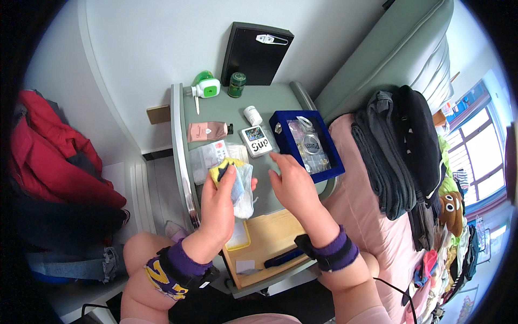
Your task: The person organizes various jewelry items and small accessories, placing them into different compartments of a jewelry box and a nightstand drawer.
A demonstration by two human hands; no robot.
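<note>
My left hand (pixel 220 198) holds a bundle of soft items: a yellow and dark piece of cloth (pixel 221 167) and a pale blue and white piece (pixel 244 194) that looks like a face mask or tissue. Over the nightstand top, my right hand (pixel 293 182) has its fingers apart with nothing in them. Near its fingertips lies a small white tin (pixel 256 141) with a picture and writing. A blue velvet box (pixel 334 164) with a clear window, jewellery inside, stands just beyond that hand. Left of the tin are a pink tube (pixel 207 131) and a clear plastic case (pixel 200 160).
A white bottle (pixel 253 116), a green-lidded jar (pixel 236 85), a green and white plug-in device (pixel 207 88) and a black panel (pixel 257 56) stand farther back. Below, a wooden drawer (pixel 279 231) is pulled out. Folded dark clothes (pixel 380 158) lie on the pink bed (pixel 356 198) at right.
</note>
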